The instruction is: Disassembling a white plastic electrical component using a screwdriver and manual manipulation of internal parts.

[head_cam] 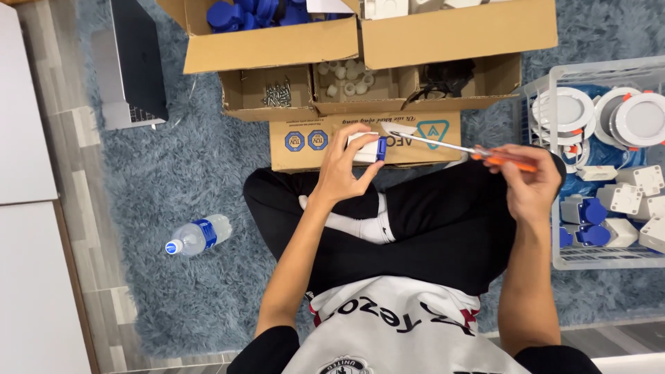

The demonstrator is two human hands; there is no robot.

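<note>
My left hand [344,165] grips a small white box-shaped part with a blue end piece [369,148], held up over my crossed legs. My right hand [530,179] holds a screwdriver with an orange handle [499,159]; its metal shaft [429,142] points left, with the tip just above and to the right of the white part, close to it. I cannot tell whether the tip touches the part.
Open cardboard boxes [367,142] stand ahead with compartments of screws [277,93], white plugs [346,76] and blue parts [242,14]. A white basket [554,228] at right holds round lamps and white-blue parts. A water bottle [199,235] lies on the blue-grey rug. A laptop [131,62] sits far left.
</note>
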